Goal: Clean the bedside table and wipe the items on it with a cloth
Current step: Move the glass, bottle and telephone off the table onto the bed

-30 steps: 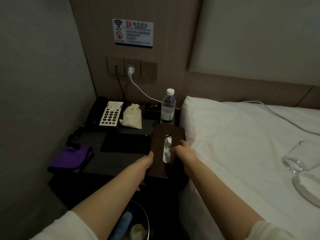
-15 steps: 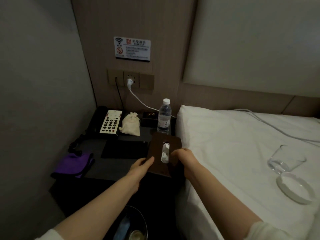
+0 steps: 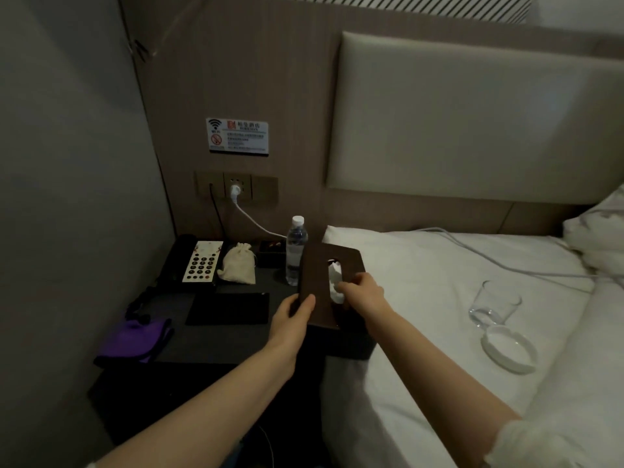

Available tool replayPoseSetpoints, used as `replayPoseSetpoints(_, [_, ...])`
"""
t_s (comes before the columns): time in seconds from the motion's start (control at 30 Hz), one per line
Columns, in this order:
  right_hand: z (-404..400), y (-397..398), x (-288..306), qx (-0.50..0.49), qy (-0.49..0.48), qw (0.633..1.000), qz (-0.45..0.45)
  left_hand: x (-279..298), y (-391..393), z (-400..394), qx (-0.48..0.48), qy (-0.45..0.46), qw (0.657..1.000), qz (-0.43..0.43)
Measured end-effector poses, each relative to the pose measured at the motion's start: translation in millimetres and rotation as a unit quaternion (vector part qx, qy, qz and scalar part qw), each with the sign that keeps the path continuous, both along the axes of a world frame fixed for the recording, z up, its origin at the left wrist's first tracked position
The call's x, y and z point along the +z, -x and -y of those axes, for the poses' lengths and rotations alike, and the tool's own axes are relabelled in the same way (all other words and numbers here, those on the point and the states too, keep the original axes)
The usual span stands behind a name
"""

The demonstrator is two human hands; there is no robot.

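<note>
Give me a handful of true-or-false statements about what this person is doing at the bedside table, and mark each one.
1. Both hands hold the brown tissue box. True: the left hand grips its near left edge and the right hand its top beside the slot.
2. The purple cloth is in the left hand. False: it lies untouched at the bedside table's left edge.
3. The water bottle lies on its side. False: it stands upright behind the box.
4. A drinking glass and a white dish sit on the bed. True.
5. The telephone is on the bed. False: it is at the table's back left.

Bare tabletop (image 3: 216,342) between cloth (image 3: 133,339), tissue box (image 3: 320,282)
</note>
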State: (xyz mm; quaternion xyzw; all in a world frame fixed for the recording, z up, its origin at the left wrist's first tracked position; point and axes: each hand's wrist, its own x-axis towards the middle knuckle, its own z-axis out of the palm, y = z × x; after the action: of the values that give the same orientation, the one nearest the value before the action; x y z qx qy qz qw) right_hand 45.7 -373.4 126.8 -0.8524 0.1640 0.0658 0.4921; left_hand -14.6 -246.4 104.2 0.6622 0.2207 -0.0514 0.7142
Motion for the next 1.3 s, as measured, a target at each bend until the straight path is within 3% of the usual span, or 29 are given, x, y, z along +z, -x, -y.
replayPoseSetpoints(0.2, [56, 21, 11, 0.008, 0.237, 0.971, 0.019, 3, 10, 79, -0.029, 0.027, 0.999, 0.029])
replayPoseSetpoints(0.4, [130, 30, 0, -0.007, 0.344, 0.939, -0.024, -14, 15, 168, -0.064, 0.070, 0.995, 0.026])
replayPoseSetpoints(0.53, [161, 34, -10, -0.014, 0.358, 0.933, -0.037, -29, 15, 201, -0.086, 0.075, 0.993, 0.016])
replayPoseSetpoints(0.77, [163, 32, -23, 0.054, 0.367, 0.929, 0.004, -36, 6, 209, -0.149, -0.019, 0.989, 0.007])
replayPoseSetpoints(0.9, [160, 25, -25, 0.122, 0.387, 0.913, 0.026, -32, -3, 197, -0.217, -0.231, 0.948, -0.017])
replayPoseSetpoints(1.07, [155, 21, -33, 0.129, 0.329, 0.935, 0.020, -30, 0, 197, -0.245, -0.099, 0.964, 0.024])
replayPoseSetpoints(1.3, [155, 25, -42, 0.089, 0.363, 0.924, 0.085, -28, -3, 195, -0.284, -0.094, 0.954, 0.011])
